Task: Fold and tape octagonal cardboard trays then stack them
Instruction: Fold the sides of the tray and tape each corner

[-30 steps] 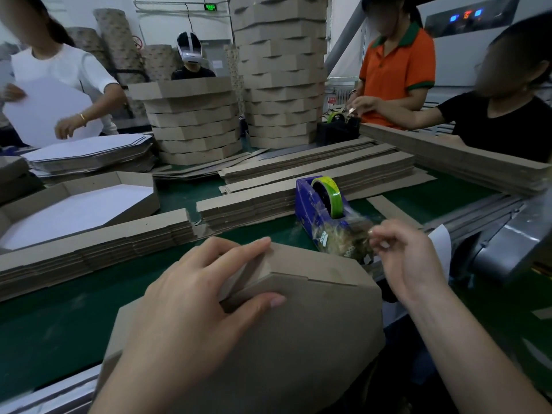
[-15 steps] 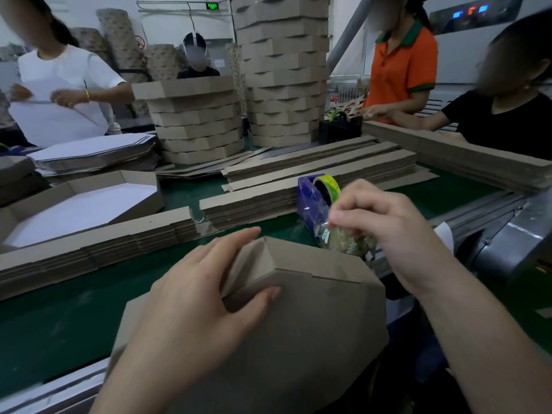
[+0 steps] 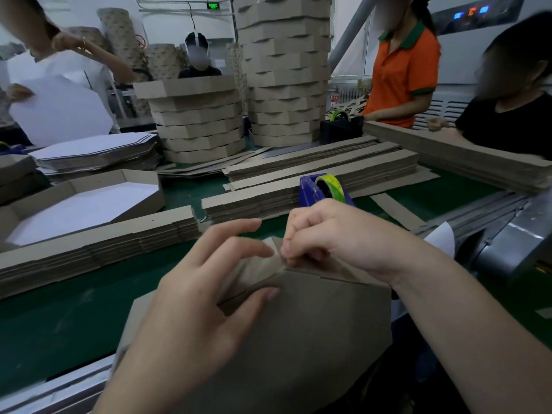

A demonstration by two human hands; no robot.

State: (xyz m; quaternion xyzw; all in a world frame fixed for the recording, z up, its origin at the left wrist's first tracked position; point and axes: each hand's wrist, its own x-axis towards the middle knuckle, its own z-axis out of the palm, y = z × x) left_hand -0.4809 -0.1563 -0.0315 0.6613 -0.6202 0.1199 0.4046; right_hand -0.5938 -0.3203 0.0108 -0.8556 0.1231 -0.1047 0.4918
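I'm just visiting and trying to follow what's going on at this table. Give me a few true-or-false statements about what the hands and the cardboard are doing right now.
1. The left hand rests on the cardboard tray, thumb pressing its side. True.
2. The right hand is holding the tape dispenser. False: it pinches at the tray's folded corner, and the dispenser stands behind it.
3. The tape dispenser is purple, with a yellow-green roll. True.
4. No finished trays have been stacked. False: a shorter stack and a taller stack stand at the far side of the green belt.
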